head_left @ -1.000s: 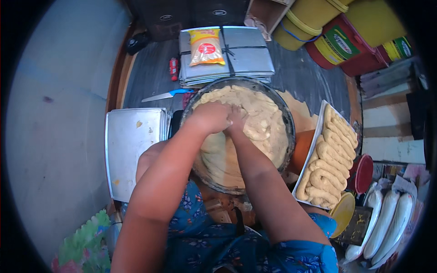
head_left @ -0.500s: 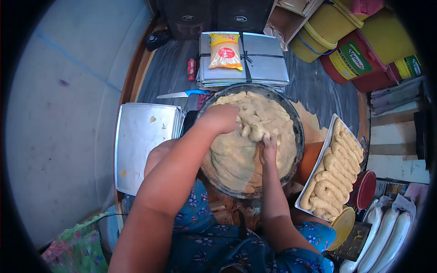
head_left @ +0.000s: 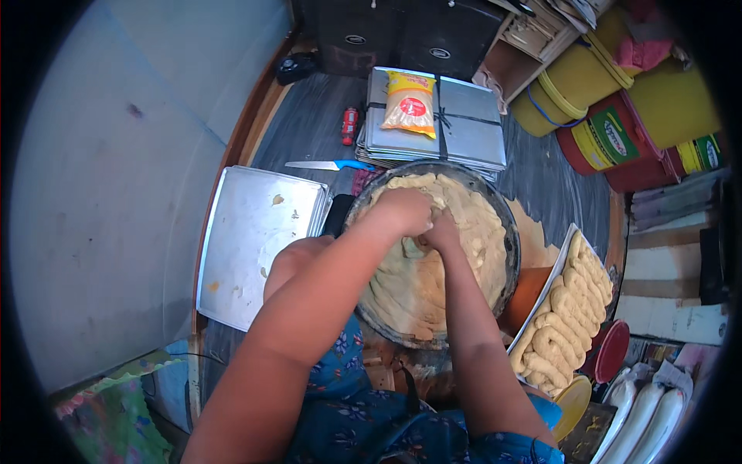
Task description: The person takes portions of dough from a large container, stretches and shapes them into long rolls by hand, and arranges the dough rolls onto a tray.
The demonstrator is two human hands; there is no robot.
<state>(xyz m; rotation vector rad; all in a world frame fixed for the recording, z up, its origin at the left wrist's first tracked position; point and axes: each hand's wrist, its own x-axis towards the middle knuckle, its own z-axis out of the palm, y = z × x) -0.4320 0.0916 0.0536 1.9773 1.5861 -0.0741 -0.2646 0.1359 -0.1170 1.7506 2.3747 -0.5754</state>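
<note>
A wide dark round basin (head_left: 513, 263) stands in front of me, filled with pale yellow dough (head_left: 475, 232). My left hand (head_left: 407, 210) is a closed fist pressed into the upper middle of the dough. Right beside it, my right hand (head_left: 442, 230) is also closed, its fingers curled down into the dough. Both hands appear to grip dough, though most of what lies between the fingers is hidden by the hands themselves. To the right of the basin, a tilted tray (head_left: 514, 340) carries thick coiled ropes of dough (head_left: 568, 313).
Beyond the basin, tied metal trays (head_left: 471, 143) bear a plastic bag of crumbs (head_left: 410, 104). A blue-handled knife (head_left: 328, 165) and a small red bottle (head_left: 349, 126) lie nearby. More baking trays (head_left: 251, 240) sit left. Yellow buckets (head_left: 587, 73) and red tubs (head_left: 587, 143) line the back right.
My hands have come together over the dough; the right one moved up and left toward the left one. The dough lump that showed between them is now hidden. The view has shifted slightly.
</note>
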